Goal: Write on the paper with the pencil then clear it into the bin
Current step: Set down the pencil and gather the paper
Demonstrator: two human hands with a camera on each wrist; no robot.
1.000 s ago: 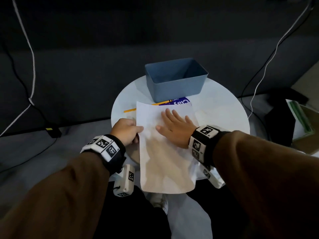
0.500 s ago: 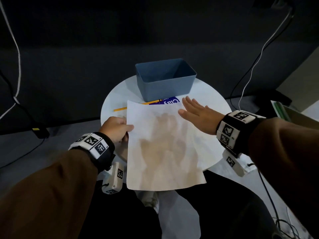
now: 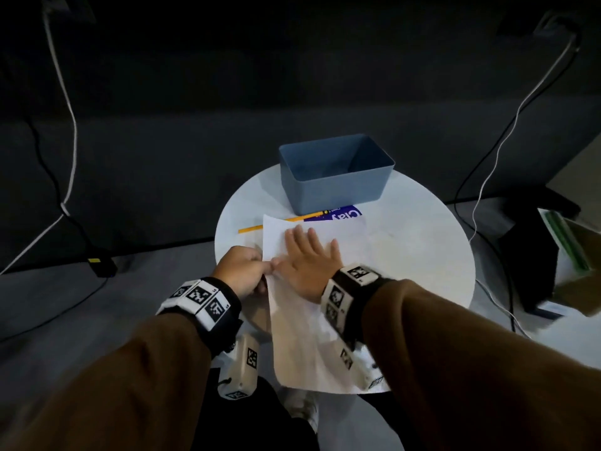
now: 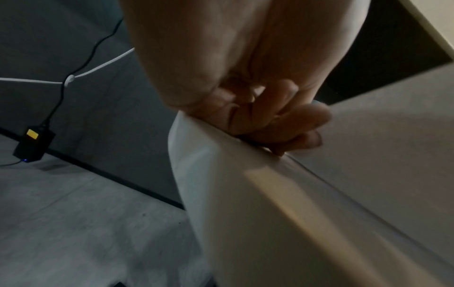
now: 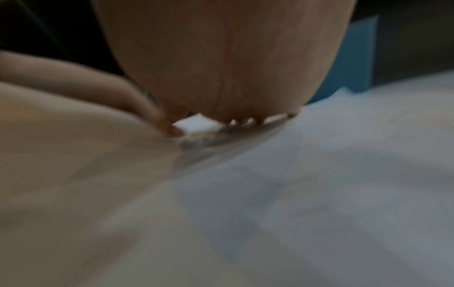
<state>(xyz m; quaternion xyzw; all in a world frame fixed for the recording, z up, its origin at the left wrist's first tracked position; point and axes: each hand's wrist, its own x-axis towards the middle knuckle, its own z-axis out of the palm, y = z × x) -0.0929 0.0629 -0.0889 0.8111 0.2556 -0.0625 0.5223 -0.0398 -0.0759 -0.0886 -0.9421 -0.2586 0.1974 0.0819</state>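
Prep step: left hand [image 3: 242, 271] pinched paper [image 3: 312, 346] edge, right hand [image 3: 309, 262] flat, pressing it; next needs pencil [image 3: 279, 221] pickup

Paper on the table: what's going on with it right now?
A person has the paper on the round table. The left hand pinches its left edge, and the right hand lies flat on top, fingers spread. The sheet's near end overhangs the table edge. The pencil lies untouched beyond the sheet, partly on a purple printed item, in front of the blue bin, which looks empty.
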